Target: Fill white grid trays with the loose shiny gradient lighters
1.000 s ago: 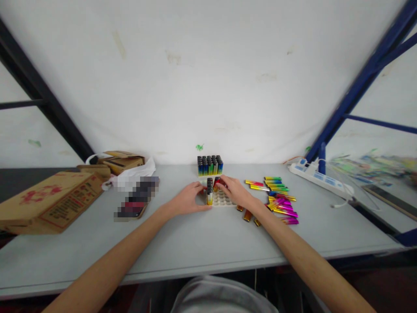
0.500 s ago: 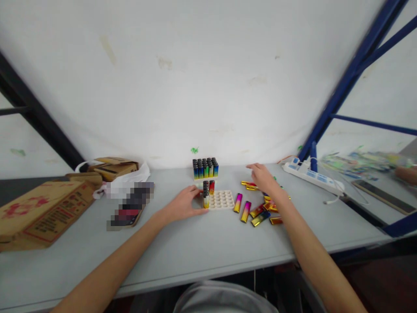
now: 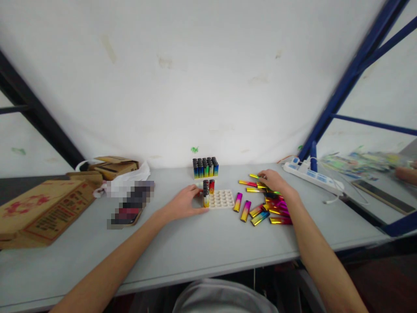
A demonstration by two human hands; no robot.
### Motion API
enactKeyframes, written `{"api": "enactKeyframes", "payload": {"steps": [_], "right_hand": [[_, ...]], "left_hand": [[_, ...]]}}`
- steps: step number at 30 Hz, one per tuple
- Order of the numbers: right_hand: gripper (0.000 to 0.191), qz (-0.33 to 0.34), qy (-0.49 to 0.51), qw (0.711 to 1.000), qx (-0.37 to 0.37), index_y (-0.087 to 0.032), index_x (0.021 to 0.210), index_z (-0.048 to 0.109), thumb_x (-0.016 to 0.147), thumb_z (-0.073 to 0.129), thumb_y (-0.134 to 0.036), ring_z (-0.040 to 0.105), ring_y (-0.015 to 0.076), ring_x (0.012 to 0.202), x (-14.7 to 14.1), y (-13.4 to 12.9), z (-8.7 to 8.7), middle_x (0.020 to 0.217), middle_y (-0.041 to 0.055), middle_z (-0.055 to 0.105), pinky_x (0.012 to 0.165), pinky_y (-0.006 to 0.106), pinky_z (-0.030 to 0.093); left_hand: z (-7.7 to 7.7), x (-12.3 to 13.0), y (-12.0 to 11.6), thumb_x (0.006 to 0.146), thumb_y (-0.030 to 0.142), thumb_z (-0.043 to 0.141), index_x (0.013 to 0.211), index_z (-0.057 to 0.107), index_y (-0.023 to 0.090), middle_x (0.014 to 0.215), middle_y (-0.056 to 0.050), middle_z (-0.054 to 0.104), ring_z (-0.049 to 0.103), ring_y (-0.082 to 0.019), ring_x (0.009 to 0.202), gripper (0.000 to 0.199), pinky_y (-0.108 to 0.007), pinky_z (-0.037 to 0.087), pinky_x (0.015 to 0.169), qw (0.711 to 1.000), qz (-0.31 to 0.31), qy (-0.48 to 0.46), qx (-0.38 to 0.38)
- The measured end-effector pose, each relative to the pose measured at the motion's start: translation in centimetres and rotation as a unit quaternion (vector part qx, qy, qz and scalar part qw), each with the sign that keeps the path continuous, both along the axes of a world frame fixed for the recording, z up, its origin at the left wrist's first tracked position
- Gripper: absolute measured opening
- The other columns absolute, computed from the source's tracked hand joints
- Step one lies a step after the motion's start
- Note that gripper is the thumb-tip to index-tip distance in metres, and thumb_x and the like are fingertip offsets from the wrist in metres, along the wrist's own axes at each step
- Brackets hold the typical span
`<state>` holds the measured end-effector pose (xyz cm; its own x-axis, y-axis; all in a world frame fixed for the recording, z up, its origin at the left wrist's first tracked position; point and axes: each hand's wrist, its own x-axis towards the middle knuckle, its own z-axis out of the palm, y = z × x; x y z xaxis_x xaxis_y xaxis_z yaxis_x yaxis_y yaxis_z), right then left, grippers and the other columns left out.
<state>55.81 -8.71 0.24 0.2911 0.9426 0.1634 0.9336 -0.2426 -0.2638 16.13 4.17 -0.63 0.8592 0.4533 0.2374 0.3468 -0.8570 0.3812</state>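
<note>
My left hand (image 3: 186, 203) curls around the left edge of a white tray (image 3: 224, 200) with rows of round holes, thumb in front and fingers behind. A column of upright lighters (image 3: 206, 198) stands in the tray beside those fingers, and a red lighter (image 3: 211, 187) is at its back row. My right hand (image 3: 273, 180) is over the far side of a pile of shiny lighters (image 3: 276, 202), its fingers bent down and closed on a lighter; the palm hides part of it. Two pink-and-yellow lighters (image 3: 245, 211) lie between tray and pile.
Behind the tray stands a filled block of blue-green lighters (image 3: 205, 169) with black tops. On the left are a cardboard box (image 3: 48, 208), a white plastic bag (image 3: 133, 176) and a blurred-out phone-like object (image 3: 132, 208). A power strip (image 3: 312, 176) lies at right, near a blue frame (image 3: 345, 82).
My right hand has moved right and slightly down, from above the far end of the pile onto the lighters, and its fingers have bent downward. My left hand stays at the tray.
</note>
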Motion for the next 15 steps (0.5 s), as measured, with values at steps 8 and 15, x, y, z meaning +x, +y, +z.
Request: {"api": "enactKeyframes", "payload": {"steps": [8,15], "right_hand": [[0.043,0.088,0.373,0.892,0.241,-0.02,0.116,0.07,0.081,0.076,-0.045,0.066,0.0201,0.088,-5.5,1.6,0.9,0.114,0.0086,0.072,0.077,0.033,0.054],[0.043,0.136,0.543,0.805,0.197,-0.02,0.108,0.071,0.084,0.071,-0.056,0.064,0.016,0.086,-11.9,1.9,1.7,0.099,0.0042,0.071,0.075,0.029,0.053]], "left_hand": [[-0.2,0.1,0.1,0.077,0.066,0.072,0.106,0.069,0.017,0.107,-0.013,0.066,0.064,-0.03,0.098,0.057,-0.041,0.053,0.091,1.0,0.003,0.006,0.003],[0.0,0.0,0.0,0.077,0.067,0.073,0.109,0.069,0.017,0.105,-0.012,0.066,0.064,-0.03,0.096,0.06,-0.042,0.053,0.091,1.0,-0.002,-0.003,-0.004]]}}
